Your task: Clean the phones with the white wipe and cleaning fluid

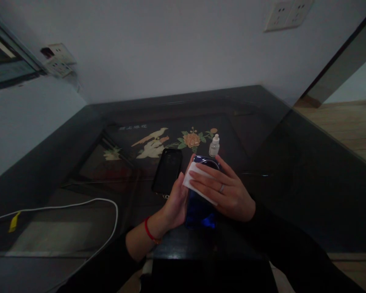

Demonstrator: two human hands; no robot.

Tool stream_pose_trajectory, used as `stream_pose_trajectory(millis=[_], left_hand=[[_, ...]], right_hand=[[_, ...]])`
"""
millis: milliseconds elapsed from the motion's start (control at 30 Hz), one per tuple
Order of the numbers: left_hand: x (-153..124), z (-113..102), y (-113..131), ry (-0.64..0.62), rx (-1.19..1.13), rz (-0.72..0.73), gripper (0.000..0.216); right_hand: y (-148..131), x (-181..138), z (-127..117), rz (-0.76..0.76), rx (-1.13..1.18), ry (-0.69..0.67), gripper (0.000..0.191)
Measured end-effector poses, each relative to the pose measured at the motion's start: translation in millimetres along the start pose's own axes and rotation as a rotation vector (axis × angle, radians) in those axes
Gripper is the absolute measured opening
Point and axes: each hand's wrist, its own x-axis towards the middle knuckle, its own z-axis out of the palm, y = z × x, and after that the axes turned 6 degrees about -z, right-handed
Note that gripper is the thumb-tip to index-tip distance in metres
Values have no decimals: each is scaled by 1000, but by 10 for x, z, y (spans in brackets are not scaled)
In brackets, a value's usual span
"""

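Note:
My left hand (pixel 177 202) grips a shiny blue smartphone (pixel 198 211) along its left side, with the back of the phone and its round camera ring facing up. Over the upper part of the phone, my right hand (pixel 228 189) presses a folded white wipe (pixel 191 173) flat against the back, its fingers lying across the cloth. A black phone case (pixel 167 171) lies on the table just left of the phone. Behind the phone stands a small white-capped dropper bottle (pixel 214 146), upright. Part of the phone is hidden under the wipe and fingers.
The dark glossy table (pixel 286 162) carries an inlaid bird and flower picture (pixel 191 139). A white cable (pixel 100 199) with a yellow tag (pixel 14 222) curves across the left side. Behind the table is a pale wall with sockets (pixel 288 15).

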Motion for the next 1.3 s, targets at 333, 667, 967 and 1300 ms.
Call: stream_pose_trajectory(millis=[333, 667, 967, 1300], left_hand=[[36, 38, 190, 10, -122, 30, 59], [-41, 51, 75, -164, 5, -127, 58], [-21, 6, 167, -153, -63, -108, 58], [29, 50, 180, 40, -97, -22, 60]], right_hand=[[106, -95, -136, 13, 3, 43, 29], [146, -71, -146, 148, 51, 74, 41], [183, -107, -171, 204, 52, 106, 42], [40, -59, -145, 55, 211, 77, 39]])
